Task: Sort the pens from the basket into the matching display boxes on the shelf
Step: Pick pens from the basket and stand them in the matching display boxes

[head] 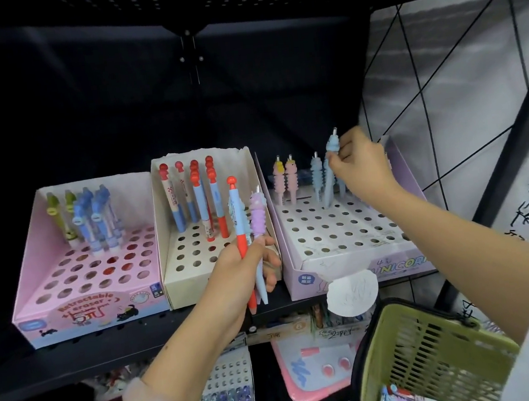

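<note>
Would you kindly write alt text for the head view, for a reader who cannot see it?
A person's right hand pinches a blue pen over the unicorn box on a shelf, while the left hand grips three more pens. A pink box and a cream box stand to the left; a green basket hangs below.

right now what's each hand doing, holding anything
Left hand: gripping a bunch of pens, red, blue and purple among them.
Right hand: pinching a blue pen that stands in the unicorn box.
</note>
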`<state>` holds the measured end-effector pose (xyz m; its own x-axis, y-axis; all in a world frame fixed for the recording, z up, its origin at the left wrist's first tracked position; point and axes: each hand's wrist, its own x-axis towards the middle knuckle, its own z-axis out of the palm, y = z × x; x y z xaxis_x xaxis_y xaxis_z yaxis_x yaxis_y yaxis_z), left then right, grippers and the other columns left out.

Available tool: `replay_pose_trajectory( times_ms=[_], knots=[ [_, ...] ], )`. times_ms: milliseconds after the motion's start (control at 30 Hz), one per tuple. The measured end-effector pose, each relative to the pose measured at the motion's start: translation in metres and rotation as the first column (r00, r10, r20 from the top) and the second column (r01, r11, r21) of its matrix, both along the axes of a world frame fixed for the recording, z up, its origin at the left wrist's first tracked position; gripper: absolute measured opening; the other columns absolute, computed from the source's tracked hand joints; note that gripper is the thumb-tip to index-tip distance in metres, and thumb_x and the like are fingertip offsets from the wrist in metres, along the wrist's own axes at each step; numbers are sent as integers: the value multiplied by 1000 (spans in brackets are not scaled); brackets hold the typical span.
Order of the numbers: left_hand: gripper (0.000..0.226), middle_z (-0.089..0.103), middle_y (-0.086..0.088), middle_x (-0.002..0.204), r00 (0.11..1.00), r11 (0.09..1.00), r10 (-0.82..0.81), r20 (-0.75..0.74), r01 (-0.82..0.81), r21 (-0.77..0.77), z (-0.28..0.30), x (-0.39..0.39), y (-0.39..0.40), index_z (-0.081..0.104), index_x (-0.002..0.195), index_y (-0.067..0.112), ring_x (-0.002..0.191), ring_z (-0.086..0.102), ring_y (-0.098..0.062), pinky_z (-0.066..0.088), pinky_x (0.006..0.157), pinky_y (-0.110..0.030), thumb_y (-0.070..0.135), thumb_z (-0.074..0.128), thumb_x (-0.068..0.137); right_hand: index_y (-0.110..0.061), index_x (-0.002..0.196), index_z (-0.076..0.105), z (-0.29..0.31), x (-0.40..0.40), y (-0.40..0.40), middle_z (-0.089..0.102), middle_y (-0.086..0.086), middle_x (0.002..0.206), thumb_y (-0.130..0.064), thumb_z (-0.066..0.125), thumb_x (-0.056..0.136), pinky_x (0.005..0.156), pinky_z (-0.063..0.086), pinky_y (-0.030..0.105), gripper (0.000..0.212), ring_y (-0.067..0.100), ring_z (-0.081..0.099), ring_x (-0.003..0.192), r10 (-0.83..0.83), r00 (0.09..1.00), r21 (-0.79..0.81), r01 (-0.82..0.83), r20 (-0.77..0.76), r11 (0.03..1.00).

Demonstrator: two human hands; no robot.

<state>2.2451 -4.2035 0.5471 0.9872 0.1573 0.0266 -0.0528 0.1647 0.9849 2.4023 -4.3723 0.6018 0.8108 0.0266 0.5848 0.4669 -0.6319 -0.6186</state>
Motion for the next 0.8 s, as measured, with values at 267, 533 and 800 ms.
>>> replay_pose_trajectory(
  times_ms=[267,533,800],
  knots=[
    [21,59,3,56,1000,1000,-13,24,13,10,4,-3,-4,59,92,8,45,48,-12,45,47,-23,16,41,98,-10,78,47,-11,12,3,61,14,75,-17,54,91,68,53,38,16,33,63,79,24,955,-152,-71,-294,986],
    [22,62,2,57,999,999,-29,39,28,20,8,-6,-16,60,93,8,44,51,-12,45,46,-21,15,40,99,-14,107,59,-17,-38,13,58,-8,90,-29,56,91,71,44,21,22,10,55,82,150,978,66,-141,-146,988],
    [23,68,1,62,997,997,-75,4,75,20,17,-3,-46,59,99,10,49,62,-14,53,47,-24,26,42,98,-21,71,56,1,-78,-2,63,-12,57,-27,49,96,60,54,20,27,3,61,55,543,808,397,-431,-231,810]
  ],
)
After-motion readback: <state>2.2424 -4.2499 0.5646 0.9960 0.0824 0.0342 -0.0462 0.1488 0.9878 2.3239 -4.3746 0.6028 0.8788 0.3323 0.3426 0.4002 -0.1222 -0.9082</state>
